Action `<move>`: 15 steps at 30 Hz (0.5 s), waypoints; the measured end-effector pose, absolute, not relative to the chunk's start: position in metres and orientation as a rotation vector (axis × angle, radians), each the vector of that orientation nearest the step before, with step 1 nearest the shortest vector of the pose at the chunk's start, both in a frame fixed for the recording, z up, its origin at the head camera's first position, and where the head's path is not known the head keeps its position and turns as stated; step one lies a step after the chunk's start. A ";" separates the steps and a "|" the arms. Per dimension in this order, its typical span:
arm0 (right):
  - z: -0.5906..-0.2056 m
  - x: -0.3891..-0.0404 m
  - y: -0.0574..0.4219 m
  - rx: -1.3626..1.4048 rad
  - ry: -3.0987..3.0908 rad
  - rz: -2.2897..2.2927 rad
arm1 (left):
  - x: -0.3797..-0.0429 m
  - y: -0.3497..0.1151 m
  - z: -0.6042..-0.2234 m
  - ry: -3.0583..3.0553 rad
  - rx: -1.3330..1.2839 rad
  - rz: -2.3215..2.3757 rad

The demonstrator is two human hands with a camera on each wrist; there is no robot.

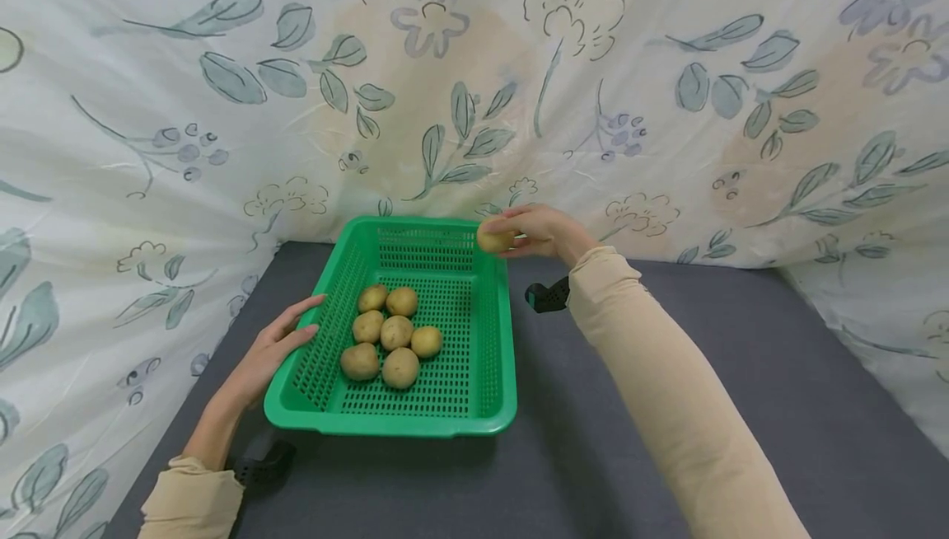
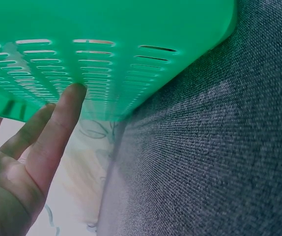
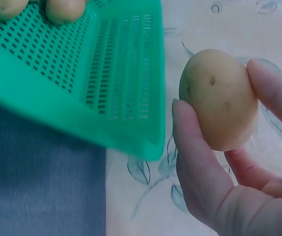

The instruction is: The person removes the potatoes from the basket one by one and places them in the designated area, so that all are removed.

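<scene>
A green plastic basket [image 1: 474, 426] with slotted walls stands on the dark cloth, and several yellow-brown potatoes [image 1: 396, 332] lie grouped in its left half. My left hand [image 1: 274, 349] rests against the basket's left side, its fingertips at the rim. Seen from the left wrist, extended fingers [image 2: 57, 132] touch the slotted outer wall. Over the basket's far right corner, my right hand [image 1: 544, 232] pinches one potato [image 3: 219, 101] between thumb and fingers. From the right wrist view, that potato is held apart from the basket wall.
Dark grey cloth [image 1: 704, 374] covers the table around the basket. Behind and at the sides hangs a pale floral sheet [image 1: 474, 69]. Each wrist wears a black strap-like device [image 1: 547, 296].
</scene>
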State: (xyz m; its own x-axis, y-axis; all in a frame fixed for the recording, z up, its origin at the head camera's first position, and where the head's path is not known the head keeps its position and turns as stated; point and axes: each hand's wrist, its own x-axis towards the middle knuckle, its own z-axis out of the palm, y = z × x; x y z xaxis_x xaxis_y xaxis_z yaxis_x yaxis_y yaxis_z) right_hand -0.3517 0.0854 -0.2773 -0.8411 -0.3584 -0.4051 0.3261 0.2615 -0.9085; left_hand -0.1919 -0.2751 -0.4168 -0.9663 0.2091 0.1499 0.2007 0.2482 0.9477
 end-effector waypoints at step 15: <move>-0.294 -0.353 0.133 0.063 2.077 -1.591 | -0.190 -0.276 -0.416 2.479 0.416 1.870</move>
State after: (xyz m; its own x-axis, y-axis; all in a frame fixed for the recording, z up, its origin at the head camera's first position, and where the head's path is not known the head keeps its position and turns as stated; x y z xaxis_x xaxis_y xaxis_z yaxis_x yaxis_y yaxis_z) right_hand -0.3531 0.1331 -0.2938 -0.8648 -0.2682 -0.4245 0.3400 0.3094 -0.8881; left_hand -0.1897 -0.2756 -0.4163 -0.9648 0.2152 0.1514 0.2047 0.2524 0.9457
